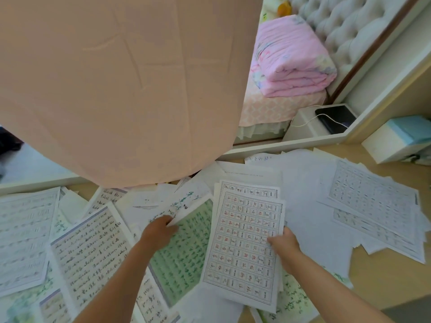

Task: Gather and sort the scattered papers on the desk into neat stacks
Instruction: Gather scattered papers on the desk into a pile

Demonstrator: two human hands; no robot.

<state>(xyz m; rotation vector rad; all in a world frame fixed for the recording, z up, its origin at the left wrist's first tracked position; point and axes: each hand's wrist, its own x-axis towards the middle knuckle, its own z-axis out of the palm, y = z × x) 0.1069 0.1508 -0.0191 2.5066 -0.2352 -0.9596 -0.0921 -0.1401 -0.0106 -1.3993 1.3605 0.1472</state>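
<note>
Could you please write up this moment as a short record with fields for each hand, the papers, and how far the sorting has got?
left hand: grips the edge of a white sheet above the green sheet
right hand: holds the right edge of the red-character grid sheet
papers: spread loose and overlapping across the desk
lined handwritten sheet: lies to the left
stacks: none neat yet
background: pink blanket folded on a bed

peach curtain (121,85) | folded pink quilt (291,57) | black tablet (335,117)
</note>
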